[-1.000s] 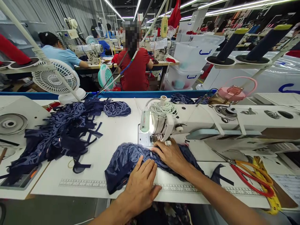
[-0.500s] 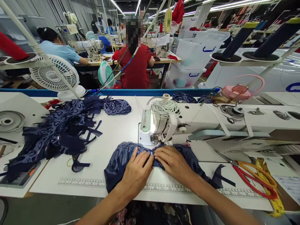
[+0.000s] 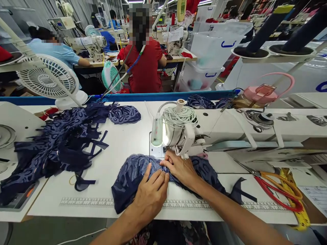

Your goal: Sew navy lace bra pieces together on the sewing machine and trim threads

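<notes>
A navy lace bra (image 3: 127,177) lies spread in front of the sewing machine (image 3: 178,132), its top edge close to the needle plate (image 3: 156,150). On its left cup rests my left hand (image 3: 152,187), back upward, with the inner fingertips drawn together on the fabric near the middle; its thumb is hidden. My right hand (image 3: 181,166) is closed at the bra's centre, fingers bent and pinching the cloth just below the presser foot. The right cup (image 3: 206,170) extends past that wrist, and a strap end (image 3: 240,192) trails on the table.
A heap of navy lace pieces (image 3: 61,143) covers the left side, with one cup (image 3: 125,114) beside it. Scissors (image 3: 278,190) and a yellow tape measure (image 3: 293,197) lie at right. A printed ruler (image 3: 87,202) runs along the front edge. A fan (image 3: 48,76) stands behind; co-workers sit beyond.
My right hand has moved slightly up and left toward the needle area, its fingers now more bent. My left hand stays on the left cup. The view has shifted a little.
</notes>
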Motion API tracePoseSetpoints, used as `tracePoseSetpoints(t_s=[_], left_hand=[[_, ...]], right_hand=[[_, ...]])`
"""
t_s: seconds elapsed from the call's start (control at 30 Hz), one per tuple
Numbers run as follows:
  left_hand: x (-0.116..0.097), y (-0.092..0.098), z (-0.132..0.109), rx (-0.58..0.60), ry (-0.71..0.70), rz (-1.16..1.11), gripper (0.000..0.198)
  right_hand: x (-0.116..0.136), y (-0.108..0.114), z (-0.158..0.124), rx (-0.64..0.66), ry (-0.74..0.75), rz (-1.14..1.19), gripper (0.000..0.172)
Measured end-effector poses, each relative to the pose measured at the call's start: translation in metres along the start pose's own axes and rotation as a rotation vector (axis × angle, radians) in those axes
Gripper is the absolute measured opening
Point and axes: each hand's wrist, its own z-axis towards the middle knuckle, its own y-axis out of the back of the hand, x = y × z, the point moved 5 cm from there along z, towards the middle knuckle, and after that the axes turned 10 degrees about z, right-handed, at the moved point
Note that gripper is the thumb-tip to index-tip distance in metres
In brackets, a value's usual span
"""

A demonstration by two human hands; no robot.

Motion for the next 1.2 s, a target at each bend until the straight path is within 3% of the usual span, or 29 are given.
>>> tracePoseSetpoints(t_s=[0.17,0.33,0.57,0.9,1.2], left_hand=[[0.001,0.005,0.002,0.036,0.016,-0.044,0.035],[0.001,0.007,0.001,0.043,0.034,-0.035,0.033],[0.009,0.009,0.006,0.113,0.049,-0.106,0.030],[0.020,0.001,0.014,0.142,0.093,-0.067,0.025],[0.022,-0.001,0.013,0.049,0.105,-0.050,0.024]], right_hand=[[0.001,0.002,0.004,0.000,0.026,-0.002,0.020],[0.005,0.012,-0.008,0.051,0.143,-0.018,0.017],[0.018,0.022,-0.048,-0.024,0.477,-0.071,0.022],[0.011,0.017,-0.047,-0.018,0.476,-0.116,0.025],[0.013,0.010,-0.046,-0.033,0.541,-0.286,0.034]])
